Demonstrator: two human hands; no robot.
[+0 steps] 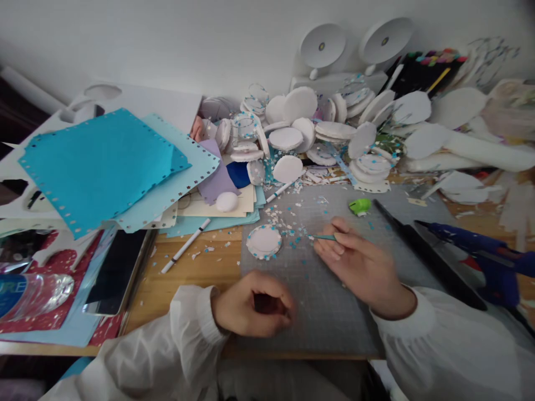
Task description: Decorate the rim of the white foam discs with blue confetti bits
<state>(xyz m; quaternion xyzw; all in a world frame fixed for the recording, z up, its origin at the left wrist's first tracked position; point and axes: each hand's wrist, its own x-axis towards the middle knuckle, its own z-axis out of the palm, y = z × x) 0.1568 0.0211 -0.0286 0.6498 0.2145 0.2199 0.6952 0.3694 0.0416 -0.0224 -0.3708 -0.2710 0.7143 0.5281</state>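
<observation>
My right hand (359,262) pinches a thin teal stick-like tool (325,237) above the grey cutting mat (309,301). Its tip points left, over a scatter of small blue and white confetti pieces (295,236). To the left of that tip lies a round white disc (264,241) whose rim is edged with blue and white bits. My left hand (259,305) is curled into a loop just below this disc, apart from it. Thumb and fingertips come together there; whatever they may hold is hidden or too small to name.
White discs (286,138) are heaped at the back. Blue punched paper (104,167) covers the left side, with a phone (117,267) and a plastic bottle (37,295) nearer. A green punch (360,207), a black tool (430,256) and a blue glue gun (480,245) lie right.
</observation>
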